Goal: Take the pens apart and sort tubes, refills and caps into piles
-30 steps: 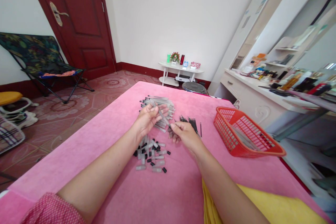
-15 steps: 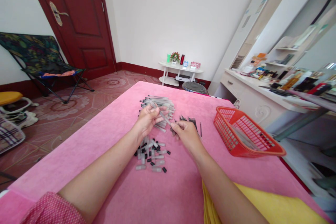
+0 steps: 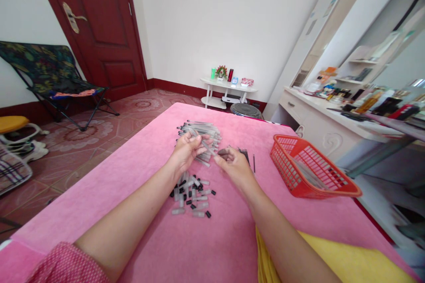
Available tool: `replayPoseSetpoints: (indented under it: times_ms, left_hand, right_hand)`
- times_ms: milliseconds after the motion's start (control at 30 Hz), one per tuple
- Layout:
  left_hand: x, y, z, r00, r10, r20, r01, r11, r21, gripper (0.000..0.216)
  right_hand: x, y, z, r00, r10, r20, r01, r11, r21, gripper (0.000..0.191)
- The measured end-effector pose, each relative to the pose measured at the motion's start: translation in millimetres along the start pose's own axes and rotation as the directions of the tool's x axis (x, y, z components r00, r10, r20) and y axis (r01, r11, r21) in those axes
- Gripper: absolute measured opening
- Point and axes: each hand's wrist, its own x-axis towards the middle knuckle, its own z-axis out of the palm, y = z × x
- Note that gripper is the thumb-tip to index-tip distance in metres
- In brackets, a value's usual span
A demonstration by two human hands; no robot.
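Observation:
My left hand (image 3: 188, 149) is closed around a translucent pen barrel (image 3: 208, 147), which slants down to the right. Close to the barrel's lower end is my right hand (image 3: 236, 166), its thumb by the tip and its fingers lifted apart; I cannot tell whether it touches. Behind my left hand lies a pile of clear pen barrels (image 3: 212, 131). Thin dark pen pieces (image 3: 244, 154) lie beyond my right hand, which partly hides them. Nearer to me are scattered clear pen caps (image 3: 198, 214) and small black plugs (image 3: 208, 214).
A red plastic basket (image 3: 288, 181) with clear pieces inside stands at the right. Yellow cloth (image 3: 335, 254) lies under my right forearm on the pink table cover (image 3: 159, 247). A dressing table (image 3: 318, 119) with bottles is at the right, a folding chair (image 3: 66, 70) at the left.
The fingers of my right hand have spread from their pinch at the barrel's lower end. My left hand stays in place with the pen barrel.

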Motion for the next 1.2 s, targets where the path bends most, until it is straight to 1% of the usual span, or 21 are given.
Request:
replayPoseSetpoints:
  times_ms: [67, 100, 133, 233, 267, 300, 333, 400, 433, 500, 600, 700, 767, 800, 867, 933, 967, 1033, 1100, 1167, 1200]
  left_hand:
    - [-0.3, -0.1, 0.1, 1.0, -0.005, 0.003, 0.005, 1.0, 0.0, 0.028]
    - [-0.4, -0.1, 0.2, 1.0, -0.008, 0.006, 0.008, 1.0, 0.001, 0.029]
    - [-0.5, -0.1, 0.2, 1.0, -0.01, 0.008, 0.01, 1.0, 0.002, 0.029]
    - [-0.5, 0.4, 0.1, 1.0, -0.007, 0.004, 0.006, 1.0, 0.02, 0.03]
    - [-0.5, 0.6, 0.0, 1.0, -0.004, 0.0, 0.004, 1.0, 0.029, 0.03]
    - [-0.4, 0.8, 0.0, 1.0, -0.001, -0.005, 0.002, 0.999, 0.035, 0.03]
    - [-0.4, 0.9, 0.0, 1.0, -0.001, -0.008, 0.001, 0.999, 0.039, 0.031]
    - [-0.3, 0.5, 0.2, 1.0, -0.005, -0.008, 0.006, 0.999, 0.038, 0.032]
    - [-0.3, 0.2, 0.3, 1.0, -0.008, -0.005, 0.009, 0.999, 0.036, 0.032]
    - [-0.3, -0.3, 0.3, 1.0, -0.015, 0.001, 0.015, 0.999, 0.034, 0.032]
    - [0.3, 0.2, -0.5, 0.999, -0.02, -0.024, 0.021, 0.999, 0.04, 0.029]
    - [2.8, 2.6, -3.1, 0.994, -0.01, -0.108, 0.014, 0.999, 0.034, 0.022]
    - [5.2, 4.4, -5.3, 0.986, -0.001, -0.165, 0.004, 1.0, 0.017, 0.016]
    - [6.3, 5.2, -6.4, 0.983, 0.001, -0.186, 0.0, 1.0, 0.008, 0.013]
    - [7.8, 6.2, -8.1, 0.978, 0.004, -0.209, -0.004, 1.0, 0.0, 0.01]
    - [8.1, 6.6, -8.9, 0.976, 0.004, -0.216, -0.003, 1.0, 0.003, 0.01]
    - [7.7, 6.6, -8.9, 0.977, 0.001, -0.214, 0.001, 1.0, 0.01, 0.011]
    - [5.9, 6.2, -7.8, 0.98, -0.006, -0.201, 0.014, 0.999, 0.036, 0.014]
    - [3.4, 5.5, -5.3, 0.986, -0.022, -0.167, 0.035, 0.996, 0.076, 0.018]
    - [1.0, 5.0, -2.3, 0.991, -0.046, -0.126, 0.061, 0.991, 0.119, 0.021]
    - [0.3, 5.0, -1.2, 0.992, -0.056, -0.11, 0.071, 0.988, 0.137, 0.023]
  right_hand:
    - [-0.5, 0.8, 0.1, 0.993, 0.073, 0.088, -0.074, 0.997, 0.002, 0.032]
    - [-0.6, 1.3, 0.0, 0.99, 0.085, 0.111, -0.084, 0.996, -0.012, 0.035]
    - [-0.7, 1.9, -0.1, 0.991, 0.076, 0.109, -0.074, 0.997, -0.026, 0.035]
    - [-0.2, 2.7, -0.7, 1.0, -0.007, 0.01, 0.007, 0.999, -0.031, 0.02]
    - [-0.1, 2.4, -0.8, 1.0, -0.012, -0.014, 0.012, 1.0, -0.017, 0.022]
    - [-0.2, 1.7, -0.7, 1.0, 0.01, -0.013, -0.01, 1.0, 0.003, 0.027]
    - [-0.4, 0.8, -0.4, 0.999, 0.05, 0.015, -0.051, 0.998, 0.025, 0.03]
    - [-1.6, -1.2, 0.2, 0.985, 0.138, 0.108, -0.145, 0.988, 0.06, 0.034]
    - [-2.2, -1.8, 0.5, 0.978, 0.158, 0.14, -0.168, 0.984, 0.065, 0.038]
    - [-3.1, -1.8, 0.4, 0.981, 0.134, 0.141, -0.141, 0.989, 0.038, 0.039]
    - [-2.0, 2.0, -2.1, 0.997, 0.049, 0.065, -0.046, 0.998, -0.053, 0.025]
    - [1.2, 5.5, -7.4, 0.999, -0.029, -0.024, 0.025, 0.989, -0.143, 0.019]
    - [2.6, 4.5, -11.3, 1.0, -0.021, -0.024, 0.016, 0.986, -0.167, 0.02]
    - [2.8, 2.8, -12.9, 1.0, 0.024, 0.007, -0.023, 0.988, -0.15, 0.02]
    - [1.8, -2.3, -14.7, 0.979, 0.176, 0.102, -0.169, 0.983, -0.069, 0.017]
    - [-0.4, -7.7, -14.6, 0.929, 0.308, 0.203, -0.323, 0.945, 0.047, 0.012]
    - [-1.7, -10.0, -13.9, 0.908, 0.34, 0.245, -0.374, 0.921, 0.108, 0.011]
    - [-4.3, -12.9, -12.0, 0.884, 0.343, 0.318, -0.42, 0.882, 0.213, 0.014]
    - [-6.2, -13.2, -9.9, 0.873, 0.309, 0.378, -0.421, 0.869, 0.26, 0.018]
    - [-6.9, -11.3, -8.9, 0.882, 0.264, 0.391, -0.37, 0.901, 0.226, 0.023]
    - [-6.9, -10.0, -9.1, 0.892, 0.239, 0.383, -0.324, 0.929, 0.177, 0.025]
